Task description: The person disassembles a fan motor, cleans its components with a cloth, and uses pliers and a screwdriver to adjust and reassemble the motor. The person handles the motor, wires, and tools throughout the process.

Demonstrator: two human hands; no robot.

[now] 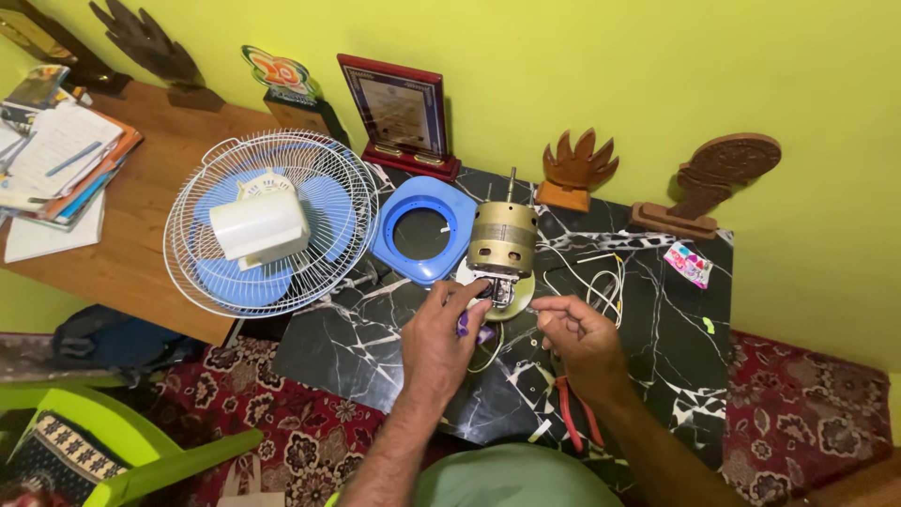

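Observation:
A brass-coloured fan motor with a steel shaft lies on the black marble-patterned table. My left hand grips a small purple-handled tool and its fingertips touch the motor's near end. My right hand sits closed just right of the motor, pinching what looks like a thin white wire; the grip is hard to make out. Red-handled pliers lie under my right wrist.
A blue plastic motor cover lies left of the motor. A white wire fan guard with blue blades rests on the wooden desk. Wooden trophies and a framed plaque line the green wall. A green plastic chair stands lower left.

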